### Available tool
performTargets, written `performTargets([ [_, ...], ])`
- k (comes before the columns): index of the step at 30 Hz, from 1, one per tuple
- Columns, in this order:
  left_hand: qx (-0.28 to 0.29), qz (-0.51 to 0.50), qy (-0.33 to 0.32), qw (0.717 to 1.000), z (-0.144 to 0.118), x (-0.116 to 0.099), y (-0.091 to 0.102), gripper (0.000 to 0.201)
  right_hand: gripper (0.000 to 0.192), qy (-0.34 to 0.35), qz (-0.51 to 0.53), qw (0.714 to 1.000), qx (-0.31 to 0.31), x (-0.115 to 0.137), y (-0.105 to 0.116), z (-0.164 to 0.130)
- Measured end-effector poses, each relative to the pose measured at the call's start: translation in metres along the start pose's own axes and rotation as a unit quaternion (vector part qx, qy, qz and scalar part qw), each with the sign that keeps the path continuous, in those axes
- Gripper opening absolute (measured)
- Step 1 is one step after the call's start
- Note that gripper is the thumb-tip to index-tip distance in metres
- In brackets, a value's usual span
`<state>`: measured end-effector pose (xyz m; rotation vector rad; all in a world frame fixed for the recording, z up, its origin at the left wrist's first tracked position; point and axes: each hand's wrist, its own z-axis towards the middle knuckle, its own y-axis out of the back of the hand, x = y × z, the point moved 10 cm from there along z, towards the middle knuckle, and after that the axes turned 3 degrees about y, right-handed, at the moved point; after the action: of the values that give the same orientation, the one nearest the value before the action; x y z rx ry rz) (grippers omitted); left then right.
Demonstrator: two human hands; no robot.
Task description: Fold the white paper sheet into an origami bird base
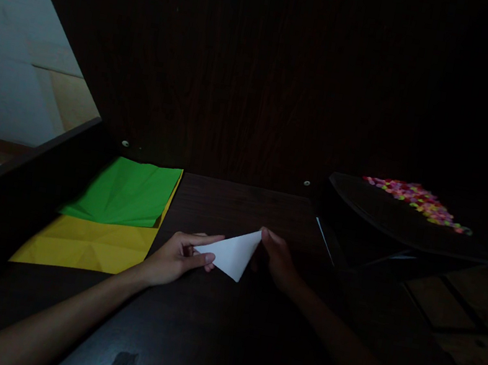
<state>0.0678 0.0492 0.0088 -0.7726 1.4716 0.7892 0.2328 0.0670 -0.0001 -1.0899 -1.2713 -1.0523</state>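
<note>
A white sheet of paper [234,253] folded into a triangle is held just above the dark wooden table [209,327]. My left hand [179,256] pinches its left corner between thumb and fingers. My right hand [278,258] grips its upper right corner, the fingers curled behind the paper.
A green sheet [126,193] lies on top of a yellow sheet [86,246] at the table's left. A dark object [388,223] with small colourful pieces [415,200] on it stands at the right. A dark panel rises behind the table.
</note>
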Motion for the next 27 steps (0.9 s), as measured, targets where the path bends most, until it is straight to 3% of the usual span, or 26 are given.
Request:
performTargets([
  [7,0.001,-0.061,0.042,0.997,0.002,0.010,-0.002,0.056,0.044,-0.032,-0.022,0.999,0.032,-0.004,-0.010,-0.002],
  [19,0.031,-0.016,0.051,0.998,-0.001,0.015,-0.005,0.052,0.042,0.001,-0.068,0.998,-0.011,0.005,-0.001,-0.001],
  [27,0.061,-0.087,0.079,0.991,-0.003,0.021,-0.013,0.056,0.046,0.024,-0.101,0.994,-0.031,0.015,0.002,-0.002],
])
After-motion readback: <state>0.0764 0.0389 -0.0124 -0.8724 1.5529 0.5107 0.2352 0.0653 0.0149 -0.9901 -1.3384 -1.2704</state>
